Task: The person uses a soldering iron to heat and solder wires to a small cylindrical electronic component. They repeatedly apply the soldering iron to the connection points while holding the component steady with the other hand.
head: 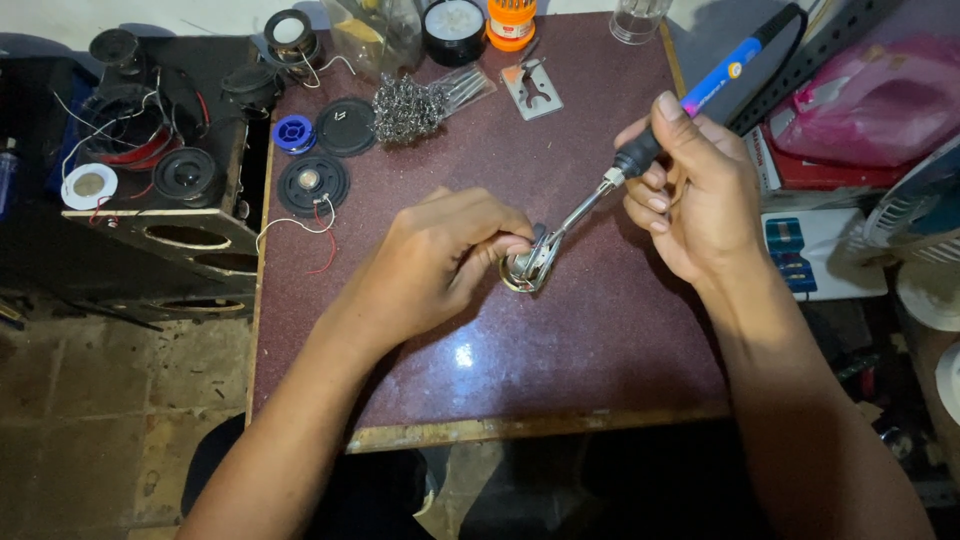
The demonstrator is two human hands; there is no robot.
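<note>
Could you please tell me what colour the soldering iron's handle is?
The soldering iron handle is blue with a black grip, seen in the head view.

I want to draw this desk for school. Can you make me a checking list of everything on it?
Surface: dark red table, front edge worn.
Job's things: soldering iron, tip on a small round metal part.
Clutter: small speaker, wire wool, solder spool, orange jar.
Grippers: left hand pinches the part; right hand holds the iron.
Cables: red and white wires from the speaker.
Surroundings: black speaker box, pink bag, tiled floor.
</note>
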